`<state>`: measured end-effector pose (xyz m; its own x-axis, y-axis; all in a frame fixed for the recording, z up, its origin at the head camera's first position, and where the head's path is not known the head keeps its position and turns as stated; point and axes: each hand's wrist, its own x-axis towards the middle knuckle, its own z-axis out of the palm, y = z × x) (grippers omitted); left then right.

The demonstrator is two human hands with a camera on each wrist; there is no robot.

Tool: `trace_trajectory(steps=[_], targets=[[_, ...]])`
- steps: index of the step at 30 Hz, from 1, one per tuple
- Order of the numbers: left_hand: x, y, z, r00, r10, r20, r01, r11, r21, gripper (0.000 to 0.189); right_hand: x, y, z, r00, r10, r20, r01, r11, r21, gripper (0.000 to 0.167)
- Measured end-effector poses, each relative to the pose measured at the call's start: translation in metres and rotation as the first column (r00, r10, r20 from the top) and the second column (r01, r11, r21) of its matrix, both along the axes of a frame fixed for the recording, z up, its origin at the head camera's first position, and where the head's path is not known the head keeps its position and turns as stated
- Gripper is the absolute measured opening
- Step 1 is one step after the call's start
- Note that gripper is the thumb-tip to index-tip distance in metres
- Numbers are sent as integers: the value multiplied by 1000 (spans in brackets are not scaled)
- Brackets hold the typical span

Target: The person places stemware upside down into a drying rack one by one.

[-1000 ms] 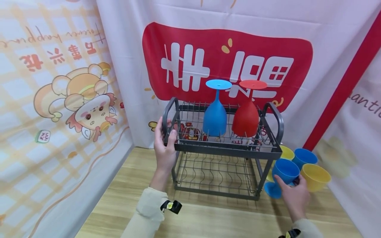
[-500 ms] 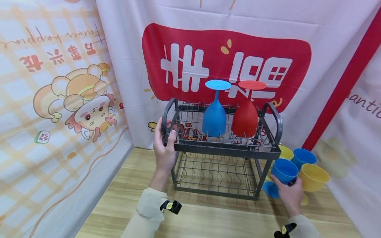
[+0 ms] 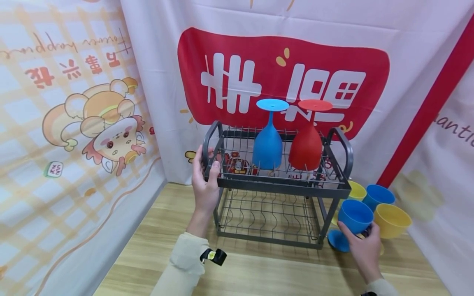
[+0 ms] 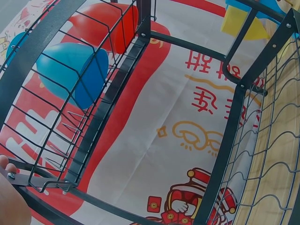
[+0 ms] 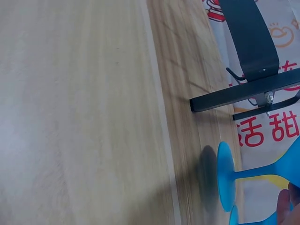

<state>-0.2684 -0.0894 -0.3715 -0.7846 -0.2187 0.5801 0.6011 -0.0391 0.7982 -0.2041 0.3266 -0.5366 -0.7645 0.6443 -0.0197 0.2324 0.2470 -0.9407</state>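
At the upper left corner of a dark two-tier dish rack (image 3: 259, 187), my left hand (image 3: 205, 189) grips the frame beside the handle, thumb in front. In the left wrist view only a bit of that hand (image 4: 11, 199) shows. My right hand (image 3: 365, 246) holds a blue plastic goblet (image 3: 353, 216) upright by the underside of its bowl, right of the rack. Its round foot (image 5: 226, 177) hangs close over the table in the right wrist view, apart from its shadow. Upside down on the top tier stand a blue goblet (image 3: 267, 150) and a red goblet (image 3: 305, 150).
Around my right hand stand a yellow goblet (image 3: 392, 220), another blue goblet (image 3: 379, 196) and a second yellow goblet (image 3: 357, 190) farther back. The rack's lower wire tier (image 3: 264, 213) sits above the wooden table (image 3: 259, 271). Printed cloth (image 3: 155, 82) hangs behind and at the sides.
My right hand has brought the held blue goblet slightly toward me, and its foot shows a little lower in the head view. The left hand and the rack have stayed put.
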Motion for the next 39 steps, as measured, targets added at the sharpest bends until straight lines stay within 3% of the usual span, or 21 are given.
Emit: trace_trajectory(steps=[17,27,35,39], targets=[[0,2,0,1000,11,18,-11,1000,0,60,38,-9,31,999,53,-10,-53,999,0,111],[1,2,1,1000,11,17,-11,1000,-1,61,59,-29,39,995,94,-44,-88,989,116,103],[1,1,1,1000,1,4,-1,1000,4,61,65,-48,39,984,145,-103,-106,944,312,96],[1,1,0,1000,3,7,-3,1000,2,61,66,-57,40,965,220,-143,-149,909,390,97]])
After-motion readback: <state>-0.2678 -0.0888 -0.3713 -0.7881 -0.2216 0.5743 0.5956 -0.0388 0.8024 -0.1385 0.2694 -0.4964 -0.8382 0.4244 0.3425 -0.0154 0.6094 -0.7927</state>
